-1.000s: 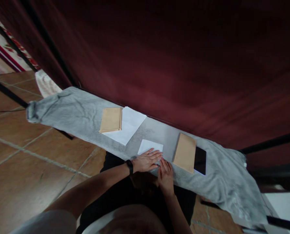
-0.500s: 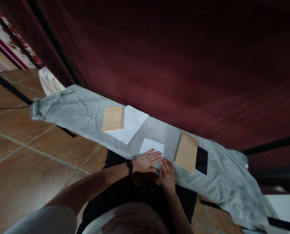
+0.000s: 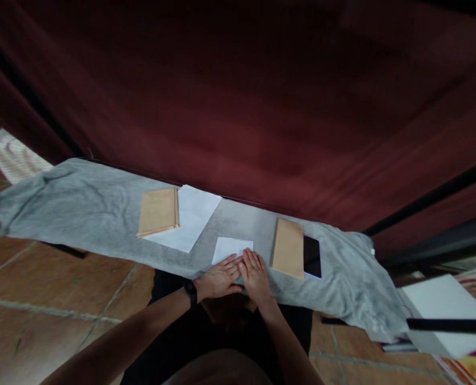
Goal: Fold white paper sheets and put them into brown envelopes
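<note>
Small white paper, lower centre of frame, flat on grey-clothed surface; plain, straight-edged, near edge hidden by hands. Left hand open, palm down on it, gripping nothing; right hand likewise flattened, fingers together, fingertips meeting the left's.

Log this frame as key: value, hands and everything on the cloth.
left hand: flat, palm down on small white sheet, black wristband
right hand: flat, fingertips meeting those of left hand
left side: brown envelopes, overlapping large white paper
right side: brown packet, dark-screened device beside it
surface: grey cloth
backdrop: dark red curtain
</note>
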`<state>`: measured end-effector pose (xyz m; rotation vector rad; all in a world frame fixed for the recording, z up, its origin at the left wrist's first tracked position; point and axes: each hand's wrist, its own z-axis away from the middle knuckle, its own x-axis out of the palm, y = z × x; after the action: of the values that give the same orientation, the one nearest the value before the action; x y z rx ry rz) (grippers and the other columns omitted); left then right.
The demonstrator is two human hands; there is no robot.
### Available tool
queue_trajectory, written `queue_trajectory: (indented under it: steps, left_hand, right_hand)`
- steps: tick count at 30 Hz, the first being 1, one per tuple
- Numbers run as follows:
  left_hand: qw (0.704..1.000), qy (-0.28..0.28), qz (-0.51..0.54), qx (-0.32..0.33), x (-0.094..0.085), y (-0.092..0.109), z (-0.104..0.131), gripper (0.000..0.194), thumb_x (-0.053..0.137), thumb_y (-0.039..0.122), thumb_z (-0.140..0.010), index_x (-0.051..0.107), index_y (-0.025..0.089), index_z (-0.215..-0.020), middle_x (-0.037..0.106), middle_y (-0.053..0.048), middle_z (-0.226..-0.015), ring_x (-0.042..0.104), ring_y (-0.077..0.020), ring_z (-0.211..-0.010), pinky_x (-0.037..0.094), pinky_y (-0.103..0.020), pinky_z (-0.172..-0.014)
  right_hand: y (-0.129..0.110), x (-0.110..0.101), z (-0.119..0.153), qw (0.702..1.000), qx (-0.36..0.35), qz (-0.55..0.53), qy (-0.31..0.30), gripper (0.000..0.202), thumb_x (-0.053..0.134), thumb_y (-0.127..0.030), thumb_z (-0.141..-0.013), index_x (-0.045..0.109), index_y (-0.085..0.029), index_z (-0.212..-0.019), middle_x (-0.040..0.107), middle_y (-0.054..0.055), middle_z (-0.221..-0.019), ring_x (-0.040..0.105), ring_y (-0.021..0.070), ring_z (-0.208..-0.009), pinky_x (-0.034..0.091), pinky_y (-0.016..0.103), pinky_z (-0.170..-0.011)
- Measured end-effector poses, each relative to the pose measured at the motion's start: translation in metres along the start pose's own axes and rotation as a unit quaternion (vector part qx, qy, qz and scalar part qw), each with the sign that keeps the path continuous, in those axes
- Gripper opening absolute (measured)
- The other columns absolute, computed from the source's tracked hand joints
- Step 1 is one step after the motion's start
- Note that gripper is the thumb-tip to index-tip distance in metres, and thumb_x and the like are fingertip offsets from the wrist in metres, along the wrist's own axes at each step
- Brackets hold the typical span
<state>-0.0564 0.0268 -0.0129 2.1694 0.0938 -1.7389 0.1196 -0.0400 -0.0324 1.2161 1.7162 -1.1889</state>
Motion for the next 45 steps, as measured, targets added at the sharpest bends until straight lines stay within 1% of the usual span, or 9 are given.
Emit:
queue_trajectory:
  steps: [7,13,18,22,28,31,36,40,45]
  left_hand:
    - [0.999,-0.008,-0.023,-0.025,-0.003,-0.004,0.008,0.064,0.047,0.050,-0.099,0.034,0.017,-0.152,0.040,-0.013,-0.156,0.033,-0.0220,-0.147,0.022,-0.040,-0.123]
    - [0.992,0.030,-0.075,-0.100,0.003,-0.009,0.021,0.066,0.041,0.051,-0.101,0.030,0.013,-0.153,0.032,-0.016,-0.160,0.026,-0.0244,-0.150,0.024,-0.041,-0.122]
    - [0.978,0.066,-0.101,-0.169,0.003,-0.012,0.031,0.063,0.035,0.052,-0.102,0.035,0.012,-0.151,0.039,-0.016,-0.156,0.032,-0.0256,-0.147,0.029,-0.044,-0.120]
    - [0.963,0.088,-0.111,-0.229,0.011,-0.009,0.020,0.062,0.032,0.049,-0.103,0.041,0.007,-0.148,0.043,-0.021,-0.153,0.036,-0.0288,-0.145,0.029,-0.048,-0.120]
    - [0.971,0.086,-0.065,-0.213,0.027,0.004,-0.030,0.060,0.023,0.045,-0.105,0.026,0.014,-0.156,0.040,-0.013,-0.156,0.032,-0.0229,-0.147,0.023,-0.047,-0.122]
    - [0.969,0.084,-0.060,-0.225,0.031,0.005,-0.045,0.062,0.023,0.047,-0.104,0.023,0.014,-0.157,0.038,-0.014,-0.157,0.030,-0.0229,-0.148,0.020,-0.048,-0.122]
    - [0.965,0.091,-0.076,-0.233,0.032,-0.006,-0.037,0.064,0.025,0.051,-0.103,0.026,0.014,-0.156,0.038,-0.014,-0.157,0.031,-0.0230,-0.148,0.021,-0.045,-0.122]
    - [0.955,0.118,-0.100,-0.253,0.031,-0.016,-0.026,0.063,0.027,0.048,-0.103,0.023,0.016,-0.157,0.038,-0.014,-0.157,0.034,-0.0247,-0.147,0.024,-0.047,-0.121]
    - [0.950,0.124,-0.103,-0.267,0.028,-0.019,-0.022,0.064,0.031,0.048,-0.102,0.024,0.017,-0.157,0.038,-0.014,-0.157,0.034,-0.0268,-0.146,0.024,-0.049,-0.120]
  right_hand:
    - [0.011,0.008,-0.013,0.999,0.025,0.029,-0.007,0.050,0.029,-0.033,-0.106,0.041,-0.011,-0.150,0.045,0.013,-0.152,0.037,0.0246,-0.144,0.031,0.046,-0.118]
    - [0.011,0.012,-0.014,0.998,0.031,0.053,0.008,0.052,0.034,-0.033,-0.105,0.037,-0.009,-0.151,0.043,0.015,-0.153,0.037,0.0275,-0.144,0.028,0.049,-0.118]
    - [0.008,0.012,-0.014,0.998,0.041,0.053,0.015,0.054,0.037,-0.034,-0.104,0.037,-0.010,-0.152,0.044,0.015,-0.153,0.040,0.0286,-0.142,0.028,0.050,-0.117]
    - [0.008,0.014,-0.013,0.997,0.044,0.058,0.014,0.054,0.036,-0.033,-0.104,0.036,-0.009,-0.152,0.042,0.015,-0.154,0.039,0.0295,-0.142,0.026,0.051,-0.118]
    - [0.011,0.016,-0.011,0.998,0.040,0.049,0.000,0.055,0.034,-0.021,-0.100,0.031,-0.015,-0.155,0.038,0.013,-0.157,0.035,0.0273,-0.145,0.027,0.051,-0.118]
    - [0.011,0.015,-0.012,0.998,0.036,0.051,-0.007,0.057,0.035,-0.016,-0.097,0.031,-0.015,-0.155,0.038,0.013,-0.156,0.034,0.0275,-0.145,0.027,0.052,-0.117]
    - [0.009,0.015,-0.012,0.998,0.037,0.048,0.013,0.052,0.032,-0.021,-0.101,0.039,-0.011,-0.151,0.042,0.015,-0.154,0.037,0.0280,-0.144,0.028,0.051,-0.117]
    - [0.008,0.014,-0.008,0.997,0.040,0.048,0.034,0.053,0.035,-0.029,-0.103,0.037,-0.009,-0.151,0.044,0.018,-0.152,0.039,0.0292,-0.143,0.029,0.053,-0.116]
    - [0.007,0.009,0.003,0.997,0.034,0.050,0.053,0.052,0.035,-0.029,-0.103,0.036,-0.010,-0.152,0.045,0.018,-0.151,0.041,0.0291,-0.141,0.032,0.054,-0.115]
